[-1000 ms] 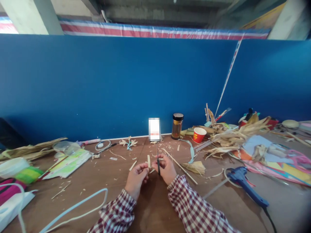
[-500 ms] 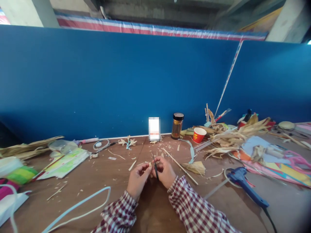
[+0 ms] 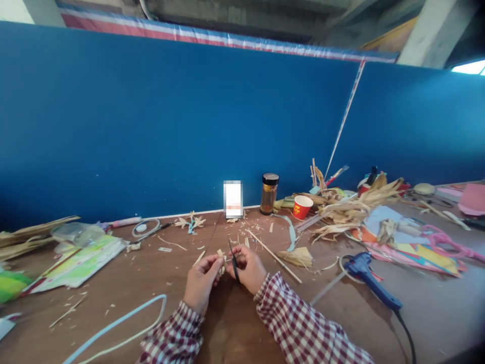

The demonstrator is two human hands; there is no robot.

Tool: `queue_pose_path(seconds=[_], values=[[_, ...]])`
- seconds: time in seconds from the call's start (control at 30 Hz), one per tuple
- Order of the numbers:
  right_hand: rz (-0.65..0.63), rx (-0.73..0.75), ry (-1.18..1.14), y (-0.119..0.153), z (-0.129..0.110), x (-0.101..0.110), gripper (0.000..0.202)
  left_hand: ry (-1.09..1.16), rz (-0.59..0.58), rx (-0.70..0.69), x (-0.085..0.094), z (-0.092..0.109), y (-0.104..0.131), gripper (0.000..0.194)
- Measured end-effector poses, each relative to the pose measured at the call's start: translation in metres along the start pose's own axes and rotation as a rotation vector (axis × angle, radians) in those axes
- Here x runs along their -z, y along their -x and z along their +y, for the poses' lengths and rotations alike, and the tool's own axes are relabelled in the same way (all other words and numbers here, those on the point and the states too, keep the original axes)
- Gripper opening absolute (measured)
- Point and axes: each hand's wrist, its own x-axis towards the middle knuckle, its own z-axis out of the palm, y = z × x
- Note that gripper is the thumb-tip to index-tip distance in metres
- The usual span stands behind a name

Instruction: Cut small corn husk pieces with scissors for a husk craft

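Parted slightly since the earlier frame, my left hand (image 3: 200, 283) pinches a short, pale, flat strip (image 3: 223, 262) just beside the slim dark tool (image 3: 234, 268) my right hand (image 3: 248, 268) grips. Table (image 3: 223, 336) spreads between pale cord (image 3: 153, 299) and glue gun (image 3: 375, 285); blue partition (image 3: 189, 131) bounds its back.

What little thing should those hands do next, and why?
Maybe the right hand should tip the dark tool toward the pale piece, while the left hand keeps its pinch. The piece is held between finger and thumb, and the tool is close beside it, but its tip points away from the person instead of at the piece.
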Motion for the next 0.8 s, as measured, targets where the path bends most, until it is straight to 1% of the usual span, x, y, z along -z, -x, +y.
queue_pose_path(seconds=[0.27, 0.6, 0.8], values=[[0.045, -0.034, -0.032, 0.001, -0.009, 0.000, 0.037, -0.042, -0.022, 0.056, 0.001, -0.002, 0.002, 0.032], [0.008, -0.058, -0.037, 0.003, -0.009, -0.001, 0.036, -0.048, -0.031, 0.045, 0.001, -0.002, 0.002, 0.026], [0.019, -0.058, -0.008, 0.004, -0.012, -0.001, 0.036, -0.028, -0.041, 0.063, 0.000, 0.001, 0.003, 0.027]])
